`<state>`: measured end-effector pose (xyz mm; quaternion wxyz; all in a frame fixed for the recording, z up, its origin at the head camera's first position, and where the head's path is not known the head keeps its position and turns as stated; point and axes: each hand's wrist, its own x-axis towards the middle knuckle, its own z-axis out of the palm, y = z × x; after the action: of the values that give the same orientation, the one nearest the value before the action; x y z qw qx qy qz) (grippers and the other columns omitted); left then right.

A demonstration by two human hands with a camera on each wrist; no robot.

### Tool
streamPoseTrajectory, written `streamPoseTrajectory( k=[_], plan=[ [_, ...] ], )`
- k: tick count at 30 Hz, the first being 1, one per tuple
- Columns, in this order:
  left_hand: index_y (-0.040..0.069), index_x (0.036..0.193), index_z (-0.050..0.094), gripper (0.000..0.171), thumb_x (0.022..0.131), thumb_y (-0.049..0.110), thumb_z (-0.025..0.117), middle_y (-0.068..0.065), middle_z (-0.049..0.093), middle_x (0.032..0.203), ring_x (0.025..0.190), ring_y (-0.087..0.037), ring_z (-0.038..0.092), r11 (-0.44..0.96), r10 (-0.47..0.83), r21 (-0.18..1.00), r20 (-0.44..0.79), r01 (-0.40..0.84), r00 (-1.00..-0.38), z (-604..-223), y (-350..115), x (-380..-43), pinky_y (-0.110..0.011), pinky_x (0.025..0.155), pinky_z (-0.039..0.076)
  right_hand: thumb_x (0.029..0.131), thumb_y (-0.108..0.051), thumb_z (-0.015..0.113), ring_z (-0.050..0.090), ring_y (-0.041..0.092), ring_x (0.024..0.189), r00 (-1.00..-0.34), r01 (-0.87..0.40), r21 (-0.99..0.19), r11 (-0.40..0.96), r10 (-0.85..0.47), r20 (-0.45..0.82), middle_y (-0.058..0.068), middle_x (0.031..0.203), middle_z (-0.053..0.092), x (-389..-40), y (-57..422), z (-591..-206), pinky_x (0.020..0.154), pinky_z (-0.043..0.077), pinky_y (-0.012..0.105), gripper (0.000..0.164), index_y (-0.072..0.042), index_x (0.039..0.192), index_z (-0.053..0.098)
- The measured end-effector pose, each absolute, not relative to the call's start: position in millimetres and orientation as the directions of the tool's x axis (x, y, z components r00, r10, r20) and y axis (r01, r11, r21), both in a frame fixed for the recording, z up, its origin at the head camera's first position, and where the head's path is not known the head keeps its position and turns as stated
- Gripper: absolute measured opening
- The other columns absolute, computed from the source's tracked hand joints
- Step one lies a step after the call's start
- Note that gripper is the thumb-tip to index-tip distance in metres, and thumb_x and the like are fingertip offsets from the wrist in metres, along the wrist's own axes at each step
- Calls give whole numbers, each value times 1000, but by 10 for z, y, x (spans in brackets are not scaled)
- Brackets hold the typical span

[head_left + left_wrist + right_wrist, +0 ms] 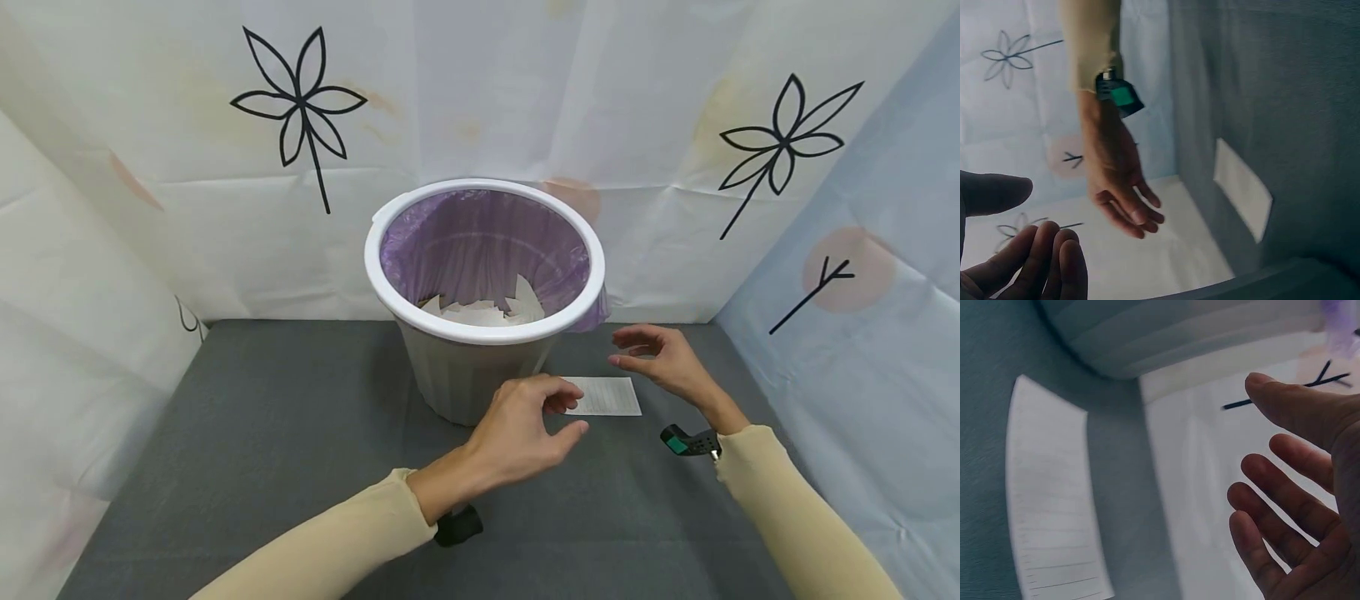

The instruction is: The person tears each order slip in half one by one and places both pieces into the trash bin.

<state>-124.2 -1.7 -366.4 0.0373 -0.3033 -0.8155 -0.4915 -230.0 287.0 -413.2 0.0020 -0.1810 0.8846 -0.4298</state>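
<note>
A white slip of paper with fine printed lines point(606, 397) lies flat on the dark grey surface, right of the bin; the right wrist view shows the slip point(1054, 494) at the left. Above its near left corner, my left hand point(525, 429) hovers with relaxed, slightly bent fingers and holds nothing. My right hand point(663, 362) is beyond the slip's right end, fingers loosely bent, nothing between them. In the right wrist view the fingers of that hand point(1297, 512) are spread apart. A white bin point(480, 367) with a purple liner point(487, 225) holds torn paper pieces point(483, 314).
The grey table point(300, 467) runs up to a white cloth backdrop point(480, 83) with black flower drawings. A pale blue cloth point(885, 350) borders the right side, a white one point(75, 333) the left. The bin's raised rim stands close behind my left hand.
</note>
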Motion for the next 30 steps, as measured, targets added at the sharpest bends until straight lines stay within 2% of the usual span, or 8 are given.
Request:
streamPoseTrajectory(
  k=[5,9,18,24,30],
  plan=[
    [5,111,73,24,89,14,77,0,70,99,89,-5,63,366,459,800,290,476,-840,-3947,93,-1303,-19,80,52,91,-15,79,57,45,117,-946,-266,-768,583,-312,91,23,129,64,-2283,2916,-4366,97,48,53,45,4,128,63],
    [6,114,72,27,90,18,77,2,69,101,89,-3,62,390,450,800,265,455,-853,-4139,182,-1342,-16,80,50,91,-17,78,54,45,121,-952,-247,-769,590,-296,79,26,131,61,-2259,2964,-4531,99,43,59,48,6,130,62],
    [7,119,69,33,90,21,77,1,68,104,92,-7,62,392,417,852,174,349,-892,-4397,356,-1481,-21,84,50,88,-16,81,53,47,121,-966,-202,-747,634,-254,46,27,132,54,-2213,3099,-4828,97,43,63,54,6,132,61],
    [5,125,66,40,90,20,77,-2,66,108,102,-18,64,386,406,874,128,297,-905,-4526,510,-1601,-23,89,50,85,-13,83,51,42,116,-961,-237,-720,653,-266,75,26,128,60,-2229,3176,-4962,97,39,58,53,6,130,62],
    [6,136,60,53,89,24,79,-7,62,121,112,-21,59,425,385,867,86,259,-919,-4683,666,-1765,-29,96,47,83,-14,84,49,37,112,-958,-249,-710,659,-274,82,24,126,62,-2253,3200,-5009,94,38,51,54,5,129,64]
  ],
)
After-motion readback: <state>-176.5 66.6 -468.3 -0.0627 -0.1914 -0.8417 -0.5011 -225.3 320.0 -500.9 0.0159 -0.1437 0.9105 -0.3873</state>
